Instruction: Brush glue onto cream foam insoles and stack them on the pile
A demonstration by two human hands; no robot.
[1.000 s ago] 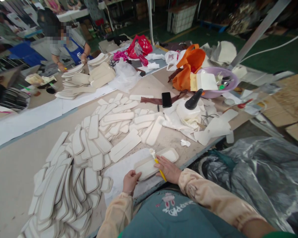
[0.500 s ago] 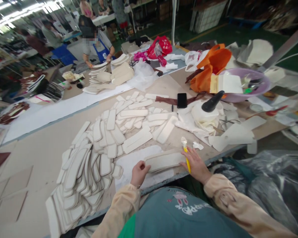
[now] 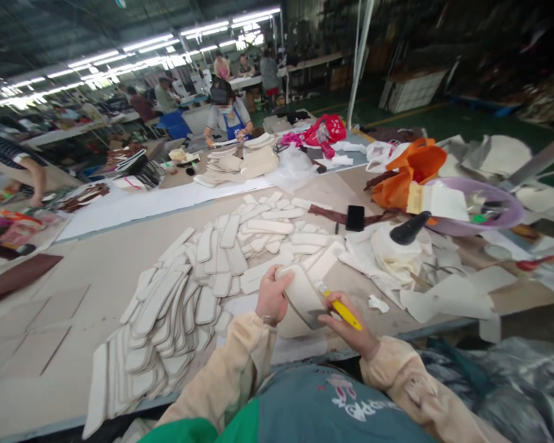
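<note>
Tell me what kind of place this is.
Likely a factory floor, perhaps shoe or bag parts. Stacks of identical cream pieces cover a long table, other workers sit at more benches under strip lights, and the left hand holds one piece.

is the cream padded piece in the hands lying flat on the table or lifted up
Lifted up. The cream oblong padded piece is tilted off the brown table, pinched by the left hand and the right hand, which also holds a yellow-handled brush.

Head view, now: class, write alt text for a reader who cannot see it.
Both hands lift a cream piece above the table: left hand grips its end, right hand also holds a yellow-handled brush. Similar pieces lie heaped alongside.
</note>
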